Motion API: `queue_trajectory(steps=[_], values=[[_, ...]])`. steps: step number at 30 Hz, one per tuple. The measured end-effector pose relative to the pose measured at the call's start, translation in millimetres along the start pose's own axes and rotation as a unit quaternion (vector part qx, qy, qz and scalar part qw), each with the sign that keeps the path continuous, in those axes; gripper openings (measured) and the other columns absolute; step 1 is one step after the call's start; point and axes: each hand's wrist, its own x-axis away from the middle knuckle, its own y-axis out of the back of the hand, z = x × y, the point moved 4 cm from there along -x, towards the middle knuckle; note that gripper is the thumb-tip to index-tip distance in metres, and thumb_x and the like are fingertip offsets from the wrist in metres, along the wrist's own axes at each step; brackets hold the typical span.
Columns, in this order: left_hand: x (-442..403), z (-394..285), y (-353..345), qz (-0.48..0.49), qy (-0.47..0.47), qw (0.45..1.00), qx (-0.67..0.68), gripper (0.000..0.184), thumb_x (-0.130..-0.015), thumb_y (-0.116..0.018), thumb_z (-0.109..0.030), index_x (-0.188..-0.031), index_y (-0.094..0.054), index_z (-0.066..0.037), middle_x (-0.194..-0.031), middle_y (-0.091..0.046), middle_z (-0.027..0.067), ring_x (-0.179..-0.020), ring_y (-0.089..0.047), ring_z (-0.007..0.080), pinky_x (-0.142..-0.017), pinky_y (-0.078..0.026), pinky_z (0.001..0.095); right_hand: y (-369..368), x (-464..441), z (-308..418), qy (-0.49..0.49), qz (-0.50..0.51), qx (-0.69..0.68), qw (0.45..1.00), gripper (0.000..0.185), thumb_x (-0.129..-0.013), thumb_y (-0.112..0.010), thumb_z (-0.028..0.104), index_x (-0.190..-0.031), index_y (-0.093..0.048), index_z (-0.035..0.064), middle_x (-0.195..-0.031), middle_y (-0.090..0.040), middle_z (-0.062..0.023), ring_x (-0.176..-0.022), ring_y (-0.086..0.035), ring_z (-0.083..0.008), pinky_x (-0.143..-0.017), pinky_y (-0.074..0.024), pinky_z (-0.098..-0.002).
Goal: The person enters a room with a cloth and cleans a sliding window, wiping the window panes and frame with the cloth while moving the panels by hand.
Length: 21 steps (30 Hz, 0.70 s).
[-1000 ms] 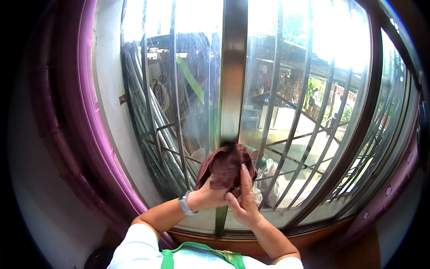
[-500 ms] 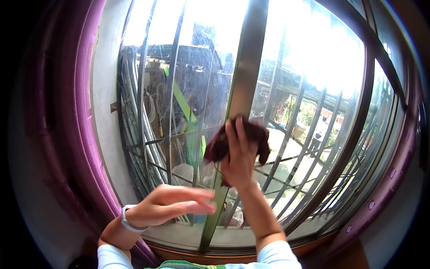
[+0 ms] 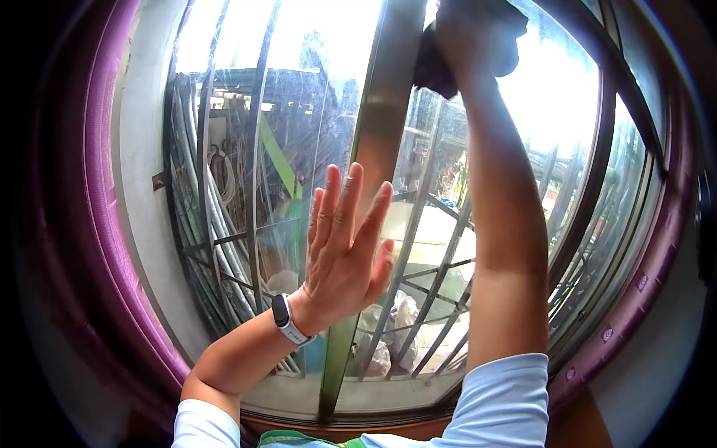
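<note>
Up at the top of the head view, my right hand (image 3: 467,41) presses a dark maroon cloth (image 3: 435,71) against the right window pane (image 3: 523,112), close to the metal middle frame (image 3: 385,104). The cloth bunches out on both sides of the hand, and my fingers are partly lost against it. Lower down, my left hand (image 3: 343,254) is raised in front of the middle frame with its fingers stretched and holding nothing. Whether its palm touches the frame, I cannot tell. A watch with a pale strap (image 3: 287,319) is on the left wrist.
Purple curtains (image 3: 112,194) hang at the left, with another purple edge (image 3: 609,336) at the right. Beyond the glass stand metal bars (image 3: 258,134), long pipes (image 3: 213,224) and white plastic bags (image 3: 403,313). The window sill runs along the bottom.
My right hand has slid the cloth upward along the glass, with the arm now stretched out. My left hand has risen and turned, its fingers now pointing up. The view has shifted slightly.
</note>
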Motion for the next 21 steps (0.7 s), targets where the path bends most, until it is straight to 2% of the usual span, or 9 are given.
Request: queue_trajectory(steps=[1,4,7,9,11,12,15,17,21], values=[[-1,3,-6,-0.001,-0.002,1.000,-0.003,0.062,-0.083,-0.056,-0.013,-0.141,-0.035,-0.004,-0.148,-0.020,0.0269,-0.138,-0.015,0.0458,-0.111,-0.015,0.0515,13,0,-4,-0.065,0.082,0.075,0.992,0.025,-0.082,-0.053,0.023,-0.080,-0.068,0.0036,-0.071,-0.064,-0.0085,-0.075,-0.064,-0.0234,-0.070,-0.0494,-0.0386],[3,11,-21,0.014,-0.005,0.996,-0.086,0.059,-0.087,-0.049,-0.015,-0.143,-0.032,-0.005,-0.149,-0.019,0.0268,-0.139,-0.016,0.0438,-0.112,-0.013,0.0505,-75,35,-96,0.130,0.103,0.280,0.946,0.029,-0.092,-0.045,0.025,-0.109,-0.056,0.0047,-0.103,-0.061,-0.0166,-0.095,-0.060,-0.0322,-0.085,-0.0466,-0.0397],[6,7,-29,0.012,-0.022,0.994,-0.111,0.058,-0.087,-0.051,-0.015,-0.142,-0.035,-0.005,-0.148,-0.023,0.0259,-0.139,-0.020,0.0414,-0.112,-0.015,0.0491,-53,51,-173,0.013,0.225,0.124,0.966,0.034,-0.085,-0.053,0.023,-0.113,-0.056,0.0040,-0.120,-0.054,-0.0196,-0.114,-0.050,-0.0358,-0.097,-0.0381,-0.0444],[5,6,-29,0.011,-0.014,0.993,-0.118,0.057,-0.086,-0.051,-0.015,-0.141,-0.038,-0.005,-0.147,-0.025,0.0252,-0.138,-0.023,0.0399,-0.112,-0.016,0.0480,-49,73,-230,0.036,0.124,0.090,0.987,0.032,-0.087,-0.047,0.030,-0.101,-0.059,0.0034,-0.104,-0.061,-0.0180,-0.101,-0.056,-0.0364,-0.087,-0.0443,-0.0435],[5,5,-31,0.008,-0.024,0.989,-0.146,0.057,-0.087,-0.052,-0.017,-0.140,-0.038,-0.006,-0.148,-0.025,0.0253,-0.138,-0.022,0.0399,-0.112,-0.016,0.0479,-61,97,-296,-0.132,0.097,-0.091,0.982,0.038,-0.088,-0.038,0.033,-0.098,-0.060,0.0035,-0.100,-0.063,-0.0174,-0.097,-0.058,-0.0349,-0.083,-0.0460,-0.0397],[5,5,-30,0.007,-0.023,0.989,-0.147,0.057,-0.087,-0.052,-0.017,-0.140,-0.038,-0.006,-0.148,-0.025,0.0253,-0.138,-0.022,0.0399,-0.112,-0.016,0.0479,-68,112,-324,-0.168,0.119,-0.010,0.978,0.040,-0.089,-0.035,0.033,-0.099,-0.059,0.0030,-0.102,-0.062,-0.0178,-0.099,-0.058,-0.0335,-0.083,-0.0455,-0.0377],[4,4,-28,0.012,-0.013,0.992,-0.122,0.055,-0.088,-0.051,-0.019,-0.140,-0.039,-0.005,-0.148,-0.024,0.0259,-0.138,-0.021,0.0403,-0.112,-0.015,0.0482,-58,104,-321,-0.248,0.145,-0.021,0.958,0.037,-0.090,-0.033,0.028,-0.099,-0.058,0.0020,-0.103,-0.060,-0.0201,-0.101,-0.056,-0.0310,-0.085,-0.0433,-0.0342],[4,3,-27,0.020,-0.018,0.992,-0.121,0.055,-0.089,-0.049,-0.023,-0.140,-0.039,-0.004,-0.147,-0.024,0.0267,-0.139,-0.020,0.0412,-0.112,-0.015,0.0487,-107,83,-327,0.145,0.083,0.207,0.964,0.026,-0.094,-0.046,0.025,-0.099,-0.061,0.0037,-0.094,-0.064,-0.0171,-0.089,-0.061,-0.0263,-0.075,-0.0469,-0.0349],[4,3,-26,0.025,-0.017,0.992,-0.123,0.055,-0.091,-0.048,-0.026,-0.139,-0.038,-0.002,-0.147,-0.023,0.0273,-0.139,-0.019,0.0419,-0.112,-0.014,0.0492,-113,13,-164,0.001,0.006,-0.013,1.000,0.021,-0.087,-0.044,0.013,-0.093,-0.060,-0.0001,-0.079,-0.061,-0.0169,-0.071,-0.059,-0.0326,-0.062,-0.0481,-0.0384]])
